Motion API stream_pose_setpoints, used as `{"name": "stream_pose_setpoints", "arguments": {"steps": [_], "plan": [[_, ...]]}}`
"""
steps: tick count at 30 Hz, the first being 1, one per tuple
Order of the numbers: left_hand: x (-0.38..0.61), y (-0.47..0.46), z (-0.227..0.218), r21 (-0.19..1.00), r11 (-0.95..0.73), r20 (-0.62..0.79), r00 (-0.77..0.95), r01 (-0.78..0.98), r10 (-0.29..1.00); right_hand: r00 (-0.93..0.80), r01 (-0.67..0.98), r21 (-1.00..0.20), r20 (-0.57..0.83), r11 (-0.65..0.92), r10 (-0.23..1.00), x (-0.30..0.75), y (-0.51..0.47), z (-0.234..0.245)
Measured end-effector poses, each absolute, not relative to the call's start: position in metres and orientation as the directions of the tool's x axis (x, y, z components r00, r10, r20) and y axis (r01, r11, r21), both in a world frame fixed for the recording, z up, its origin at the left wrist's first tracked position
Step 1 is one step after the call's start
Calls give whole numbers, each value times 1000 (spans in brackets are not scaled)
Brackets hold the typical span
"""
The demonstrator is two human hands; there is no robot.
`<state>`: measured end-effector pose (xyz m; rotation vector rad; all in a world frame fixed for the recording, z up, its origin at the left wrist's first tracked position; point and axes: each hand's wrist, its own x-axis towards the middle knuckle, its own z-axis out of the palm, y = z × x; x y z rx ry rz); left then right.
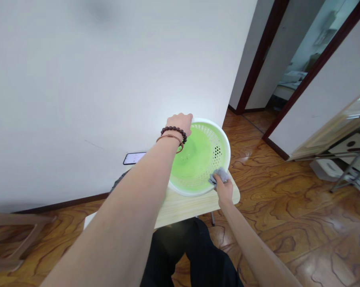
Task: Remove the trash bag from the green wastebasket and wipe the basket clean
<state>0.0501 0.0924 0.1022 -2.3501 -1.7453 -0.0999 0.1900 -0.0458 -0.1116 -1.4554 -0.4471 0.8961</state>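
A round plastic colander [194, 155], green inside with a white rim and rows of holes, rests on a small pale wooden table [180, 207]. My left hand [180, 120] is closed on the colander's far rim, and its forearm crosses over the left part of the bowl. In my right hand [224, 188] a crumpled grey cloth [220, 174] is pinched against the near right side of the rim. A few small specks or drops show on the green bottom.
Left of the colander, a phone [134, 158] lies near the wall, beside a dark item partly hidden by my arm. A plastic stool [18, 239] stands at the lower left. On the right are a doorway and a white box [326, 169] on the wooden floor.
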Motion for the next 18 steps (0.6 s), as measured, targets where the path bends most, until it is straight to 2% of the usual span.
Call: {"name": "stream_pose_setpoints", "arguments": {"steps": [5, 7, 9, 12, 15, 18], "plan": [[52, 96, 101, -149, -286, 181, 310, 947, 933, 480, -431, -875, -431, -222, 764, 134, -71, -122], [50, 95, 101, -153, -280, 180, 305, 948, 935, 444, -437, -867, -440, -240, 781, 126, -75, -121], [47, 94, 102, -165, -277, 175, 304, 947, 936, 496, -344, -913, -374, -219, 784, 140, -69, -114], [45, 91, 103, -174, -267, 162, 295, 948, 942, 614, -92, -988, -157, -127, 773, 187, -47, -99], [47, 91, 103, -150, -245, 157, 268, 958, 950, 658, 87, -993, 2, -74, 753, 227, -27, -88], [51, 93, 102, -105, -245, 162, 260, 964, 952, 676, 108, -991, 14, -81, 736, 223, -28, -94]]}}
